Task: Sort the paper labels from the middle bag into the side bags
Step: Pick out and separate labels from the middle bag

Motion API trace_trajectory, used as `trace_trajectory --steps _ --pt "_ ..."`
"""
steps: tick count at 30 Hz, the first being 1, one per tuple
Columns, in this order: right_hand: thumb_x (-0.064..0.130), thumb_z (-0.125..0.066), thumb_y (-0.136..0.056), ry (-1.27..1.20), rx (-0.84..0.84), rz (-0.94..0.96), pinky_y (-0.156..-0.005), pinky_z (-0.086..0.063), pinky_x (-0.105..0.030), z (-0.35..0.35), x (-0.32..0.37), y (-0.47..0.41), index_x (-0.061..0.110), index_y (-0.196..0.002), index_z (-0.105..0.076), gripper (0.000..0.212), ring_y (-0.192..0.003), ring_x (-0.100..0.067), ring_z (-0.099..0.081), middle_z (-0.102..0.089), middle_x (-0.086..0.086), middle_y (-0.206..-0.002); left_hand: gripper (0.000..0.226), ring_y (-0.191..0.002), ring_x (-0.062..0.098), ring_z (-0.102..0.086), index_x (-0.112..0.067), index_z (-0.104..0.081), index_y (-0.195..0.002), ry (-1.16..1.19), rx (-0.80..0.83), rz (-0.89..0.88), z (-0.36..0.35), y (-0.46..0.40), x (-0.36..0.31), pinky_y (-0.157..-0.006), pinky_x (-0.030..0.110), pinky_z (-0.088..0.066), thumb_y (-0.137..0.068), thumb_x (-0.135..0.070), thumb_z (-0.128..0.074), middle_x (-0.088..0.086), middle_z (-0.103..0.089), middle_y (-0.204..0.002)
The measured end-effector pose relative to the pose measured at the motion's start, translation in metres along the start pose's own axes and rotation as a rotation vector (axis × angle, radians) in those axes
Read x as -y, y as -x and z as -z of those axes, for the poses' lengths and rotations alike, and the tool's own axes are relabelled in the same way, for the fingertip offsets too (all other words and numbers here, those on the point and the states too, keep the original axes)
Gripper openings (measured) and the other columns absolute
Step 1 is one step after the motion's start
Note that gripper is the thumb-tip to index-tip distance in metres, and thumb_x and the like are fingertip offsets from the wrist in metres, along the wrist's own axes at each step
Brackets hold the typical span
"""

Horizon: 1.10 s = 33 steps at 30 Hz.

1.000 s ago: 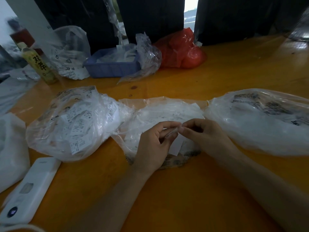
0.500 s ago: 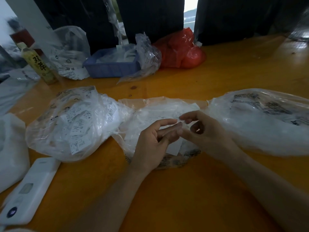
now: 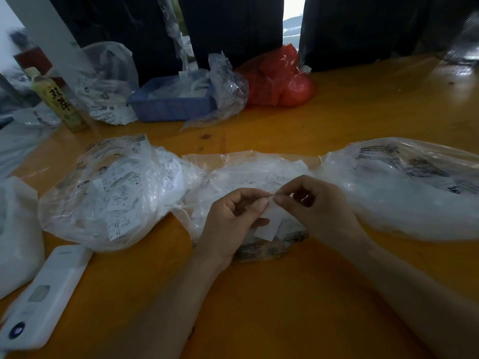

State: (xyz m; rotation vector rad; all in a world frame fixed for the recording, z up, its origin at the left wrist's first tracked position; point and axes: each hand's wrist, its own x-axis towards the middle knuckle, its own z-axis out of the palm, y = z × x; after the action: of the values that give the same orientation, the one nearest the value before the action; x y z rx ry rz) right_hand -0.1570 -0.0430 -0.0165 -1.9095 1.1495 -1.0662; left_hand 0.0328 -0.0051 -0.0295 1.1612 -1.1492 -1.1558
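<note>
Head view: over the middle bag [image 3: 248,172] at table centre, the left hand [image 3: 228,224] and right hand [image 3: 318,211] pinch the top edge of one white paper label [image 3: 269,226] between thumb and forefinger; its face reads blank. At nine o'clock the left bag [image 3: 108,193] holds printed labels, text too small to read; at three o'clock lies the right bag [image 3: 404,187], its black print illegible; at ten o'clock a bottle [image 3: 61,104] reads 双茶.

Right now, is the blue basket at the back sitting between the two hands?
No, the blue basket stands far back on the table, while the left hand and right hand pinch a paper label over the middle bag.
</note>
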Motion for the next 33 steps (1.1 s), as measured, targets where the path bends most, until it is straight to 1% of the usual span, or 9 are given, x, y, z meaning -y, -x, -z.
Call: trace_trajectory --steps 4,8,10,12,15,19,24,27,33 --pt "0.033 -0.075 -0.089 -0.084 -0.058 -0.036 -0.063 -0.054 -0.020 0.006 0.000 -0.001 0.035 -0.089 -0.070 0.005 -0.076 -0.010 -0.066 -0.070 0.019 -0.085 0.025 -0.091 0.007 -0.075 -0.043 -0.083 -0.096 -0.145 -0.076 -0.105 0.003 -0.001 -0.006 -0.076 0.019 -0.059 -0.095 -0.018 -0.078 -0.009 -0.080 -0.098" --pt "0.030 -0.073 -0.091 -0.086 -0.183 -0.039 -0.061 -0.050 -0.012 0.015 0.003 -0.002 0.034 -0.092 -0.070 0.005 -0.075 -0.004 -0.065 -0.070 0.020 -0.086 0.020 -0.084 -0.003 -0.071 -0.047 -0.075 -0.105 -0.358 -0.305 -0.285 0.021 -0.001 -0.023 -0.067 0.011 -0.056 -0.096 -0.029 -0.076 -0.017 -0.076 -0.098" --pt "0.029 -0.071 -0.094 0.056 -0.282 -0.002 -0.058 -0.049 -0.012 0.026 0.004 -0.005 0.032 -0.093 -0.068 0.004 -0.073 -0.007 -0.062 -0.067 0.016 -0.081 0.023 -0.086 -0.002 -0.071 -0.042 -0.068 -0.115 -0.478 -0.588 -0.473 0.047 -0.005 -0.039 -0.063 0.009 -0.055 -0.099 -0.026 -0.073 -0.011 -0.073 -0.110" --pt "0.028 -0.067 -0.096 0.321 -0.300 0.044 -0.060 -0.045 -0.013 0.041 0.002 -0.010 0.027 -0.099 -0.068 0.003 -0.073 -0.007 -0.059 -0.067 0.017 -0.086 0.026 -0.099 0.010 -0.069 -0.024 -0.066 -0.125 -0.664 -0.860 -0.628 0.083 -0.011 -0.053 -0.073 0.014 -0.057 -0.100 -0.020 -0.070 -0.008 -0.059 -0.128" --pt "0.026 -0.060 -0.101 0.788 -0.210 -0.030 -0.068 -0.044 -0.029 0.066 -0.013 -0.021 0.016 -0.099 -0.070 0.014 -0.075 -0.015 -0.057 -0.070 -0.002 -0.096 0.024 -0.111 0.030 -0.062 -0.015 -0.074 -0.119 -0.922 -1.029 -0.476 0.130 -0.012 -0.058 -0.088 0.036 -0.055 -0.099 -0.013 -0.061 -0.014 -0.051 -0.126" --pt "0.017 -0.057 -0.099 1.062 -0.079 -0.248 -0.057 -0.042 -0.032 0.095 -0.033 -0.024 0.012 -0.070 -0.063 0.030 -0.061 -0.026 -0.057 -0.067 -0.011 -0.075 0.027 -0.116 0.040 -0.061 -0.012 -0.076 -0.111 -1.076 -0.975 -0.225 0.152 -0.009 -0.052 -0.095 0.048 -0.049 -0.099 -0.001 -0.054 0.020 -0.064 -0.129" --pt "0.030 -0.058 -0.097 1.177 0.043 -0.341 -0.075 -0.048 -0.037 0.094 -0.041 -0.022 0.017 -0.104 -0.072 0.020 -0.096 -0.035 -0.062 -0.064 -0.016 -0.112 0.031 -0.130 0.043 -0.053 -0.013 -0.072 -0.125 -1.255 -0.777 -0.052 0.157 -0.014 -0.045 -0.111 0.055 -0.040 -0.103 -0.007 -0.051 0.022 -0.072 -0.124" --pt "0.026 -0.054 -0.098 1.212 0.074 -0.342 -0.075 -0.051 -0.037 0.093 -0.041 -0.022 0.017 -0.098 -0.073 0.021 -0.092 -0.035 -0.062 -0.061 -0.014 -0.106 0.038 -0.153 0.032 -0.025 -0.021 -0.069 -0.135 -1.299 -0.783 0.029 0.149 -0.014 -0.046 -0.115 0.052 -0.020 -0.105 -0.008 -0.050 0.024 -0.055 -0.147" --pt "0.006 -0.054 -0.093 1.119 -0.007 -0.344 -0.066 -0.053 -0.038 0.091 -0.034 -0.022 0.018 -0.083 -0.072 0.024 -0.081 -0.035 -0.063 -0.063 -0.011 -0.094 0.070 -0.146 0.036 -0.043 -0.027 -0.041 -0.159 -1.109 -0.589 -0.016 0.142 -0.016 -0.047 -0.116 0.051 -0.034 -0.101 0.011 -0.037 0.014 -0.055 -0.154"
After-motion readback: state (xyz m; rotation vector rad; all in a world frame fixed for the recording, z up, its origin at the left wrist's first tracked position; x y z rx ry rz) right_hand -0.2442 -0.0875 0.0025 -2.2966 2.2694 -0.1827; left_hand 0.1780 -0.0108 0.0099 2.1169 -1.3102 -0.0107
